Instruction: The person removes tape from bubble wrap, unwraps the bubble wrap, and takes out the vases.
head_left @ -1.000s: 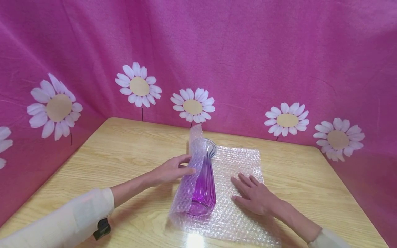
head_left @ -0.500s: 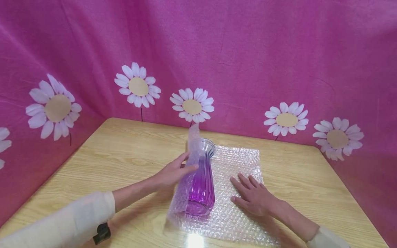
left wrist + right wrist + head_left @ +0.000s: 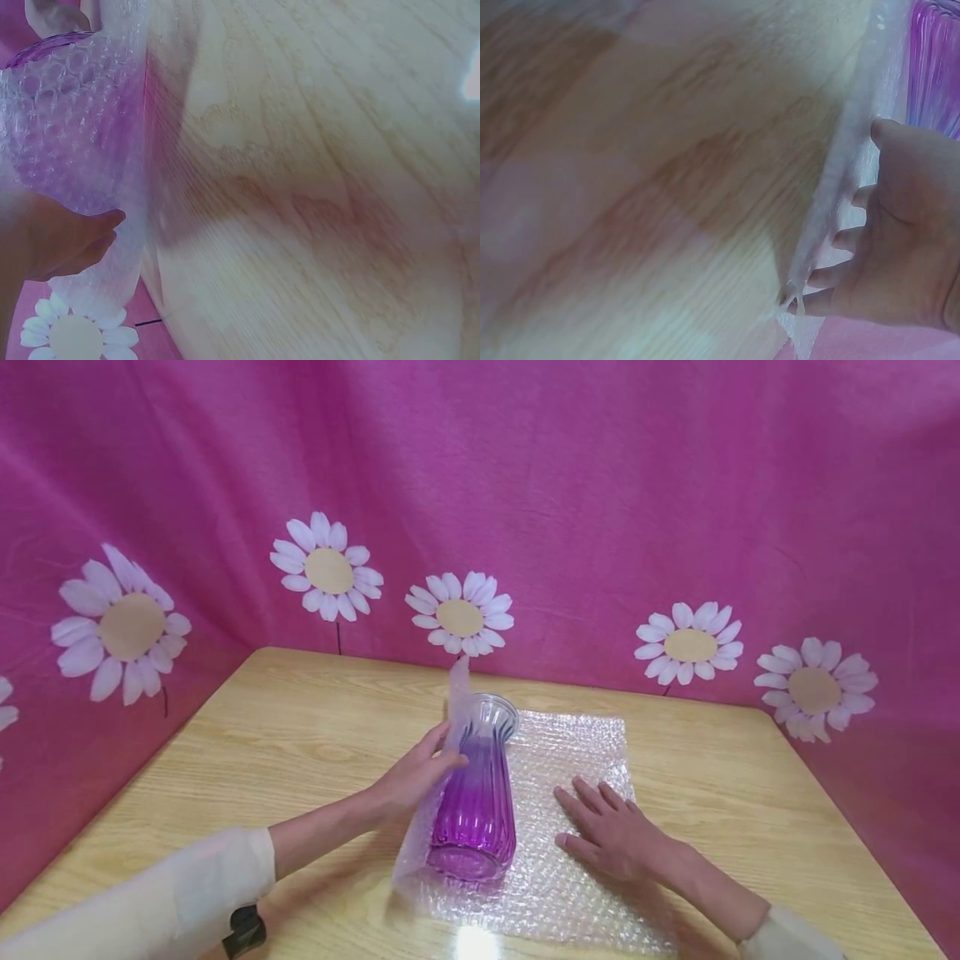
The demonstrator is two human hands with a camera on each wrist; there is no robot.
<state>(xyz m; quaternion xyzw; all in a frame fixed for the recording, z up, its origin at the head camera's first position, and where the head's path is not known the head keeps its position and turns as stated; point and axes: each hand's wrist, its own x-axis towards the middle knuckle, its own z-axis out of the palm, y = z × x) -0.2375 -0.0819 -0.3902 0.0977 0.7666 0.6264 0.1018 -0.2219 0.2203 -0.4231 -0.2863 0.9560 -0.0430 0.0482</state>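
A ribbed glass vase [image 3: 476,810], purple at the base and fading to a transparent rim, lies on a sheet of bubble wrap [image 3: 562,893], its mouth pointing away from me. The sheet's left part stands up along the vase's left side. My left hand [image 3: 412,777] pinches this raised flap, thumb on the vase side and fingers on the outer side; the left wrist view shows the hand [image 3: 64,236] against the wrap [image 3: 75,127]. To the right of the vase, my right hand [image 3: 618,835] rests palm down on the flat wrap with its fingers spread.
Everything lies on a wood-grain table [image 3: 315,710]. A pink cloth [image 3: 570,510] with large white daisies hangs around its back and sides. A black strap [image 3: 243,931] hangs from the left sleeve.
My left hand and the raised flap have shifted slightly left, uncovering more of the vase. The vase has turned and moved a little left. My right hand has stayed in place.
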